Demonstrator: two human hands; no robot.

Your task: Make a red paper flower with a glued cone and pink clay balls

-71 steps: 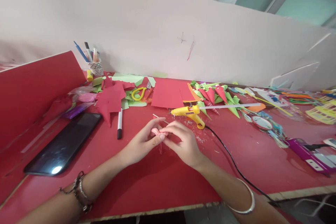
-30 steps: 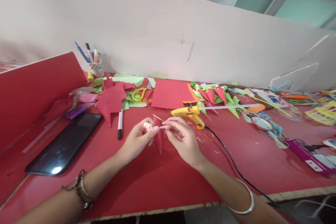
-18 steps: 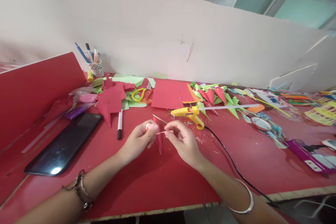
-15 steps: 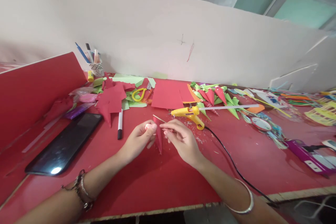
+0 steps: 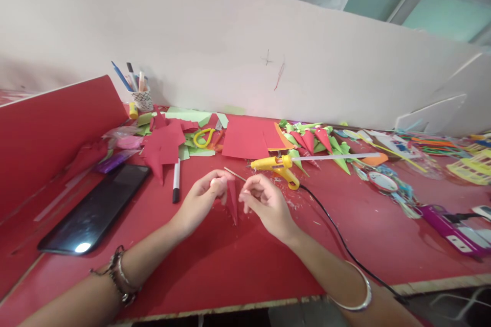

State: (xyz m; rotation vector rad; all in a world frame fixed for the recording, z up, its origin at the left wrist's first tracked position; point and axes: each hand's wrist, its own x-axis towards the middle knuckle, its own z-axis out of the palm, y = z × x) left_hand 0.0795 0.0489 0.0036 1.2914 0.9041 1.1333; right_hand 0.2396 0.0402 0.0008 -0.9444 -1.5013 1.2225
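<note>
Over the middle of the red table (image 5: 245, 265), my left hand (image 5: 201, 200) is closed on a small red paper cone (image 5: 232, 201) whose tip points down; a pale pink lump sits at its top by my fingertips. A thin wooden stick (image 5: 235, 173) lies just behind the cone. My right hand (image 5: 265, 203) is beside the cone on its right, fingers curled with thumb and forefinger pinched together; what they hold is too small to make out. A yellow glue gun (image 5: 276, 166) lies just beyond my right hand, its black cord (image 5: 345, 248) running towards me.
A black phone (image 5: 94, 208) lies at the left. A marker (image 5: 176, 180), red and green paper scraps (image 5: 166, 140), a red sheet (image 5: 247, 138) and a cup of pens (image 5: 140, 98) sit behind. Finished red and green cones (image 5: 314, 142) and more craft items spread to the right. A white wall (image 5: 245, 61) backs the table.
The pink lump was pressed into the cone's top. My right hand drew away a little to the right and lifted slightly, its fingers still curled. My left hand keeps the cone.
</note>
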